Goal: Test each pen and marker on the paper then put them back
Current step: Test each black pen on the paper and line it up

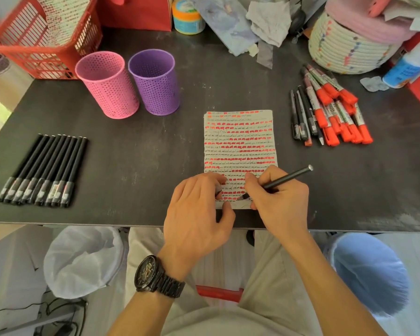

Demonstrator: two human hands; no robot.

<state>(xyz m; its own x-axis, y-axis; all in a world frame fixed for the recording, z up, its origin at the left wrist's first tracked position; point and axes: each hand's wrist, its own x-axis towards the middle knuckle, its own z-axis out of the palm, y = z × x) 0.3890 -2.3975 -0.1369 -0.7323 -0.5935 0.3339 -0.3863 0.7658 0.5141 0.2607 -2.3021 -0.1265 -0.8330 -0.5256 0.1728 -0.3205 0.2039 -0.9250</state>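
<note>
The paper (240,141) is lying flat on the dark worktop (143,154), its lines filled with red blocks and black scribbles, and its near edge is sitting close to the worktop's front edge. The right hand (281,202) is covering the paper's lower right corner and gripping a black pen (286,177). Its fingers (251,184) are clamped around the lower barrel, the tip is touching the paper's bottom rows, and the blunt end is slanting up and out past the paper's right edge. The left hand (199,212), wearing a dark wristwatch (153,275), is resting on the paper's lower left corner with bent fingers (212,180) pressing down and the thumb lying along the bottom edge. Something small and dark is peeking out under those fingers, and I cannot tell whether they are pinching it. Well left of the paper, a row of black pens (44,170) is lying side by side, caps toward the front edge. Beyond the paper's upper left corner, a pink cup (107,86) and a purple cup (155,83) are standing upright, touching or nearly so, with a red basket (34,44) behind them. Just right of the paper, a heap of markers and pens (332,112) is lying fanned out, and a woven basket (344,44) is crowding the far corner behind it. Bare worktop is lying between the paper and the row of pens, and again between the paper's top edge and the clutter at the back.
</note>
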